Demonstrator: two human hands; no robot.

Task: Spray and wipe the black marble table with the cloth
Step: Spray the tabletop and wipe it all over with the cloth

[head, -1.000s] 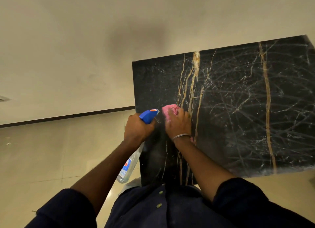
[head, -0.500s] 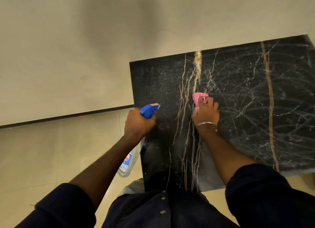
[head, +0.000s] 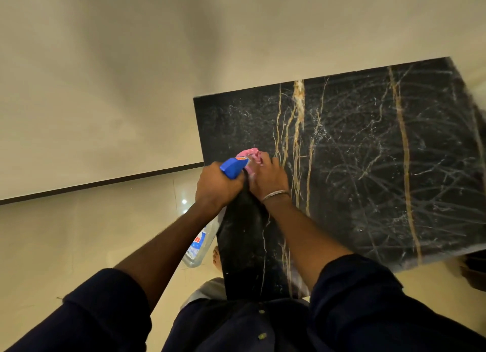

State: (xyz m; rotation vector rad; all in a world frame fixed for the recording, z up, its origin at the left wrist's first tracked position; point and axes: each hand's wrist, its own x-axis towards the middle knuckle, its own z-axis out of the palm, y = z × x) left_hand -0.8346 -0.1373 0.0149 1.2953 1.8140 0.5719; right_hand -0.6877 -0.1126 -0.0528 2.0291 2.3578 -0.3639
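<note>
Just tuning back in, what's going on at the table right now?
A person is wiping the black marble table with a bunched pink cloth held in the right hand, near the table's left edge. The left hand grips a spray bottle by its blue head, right beside the cloth, the clear body hanging down past the table's side. White droplets show farther out, so much of the top looks not yet wiped.
</note>
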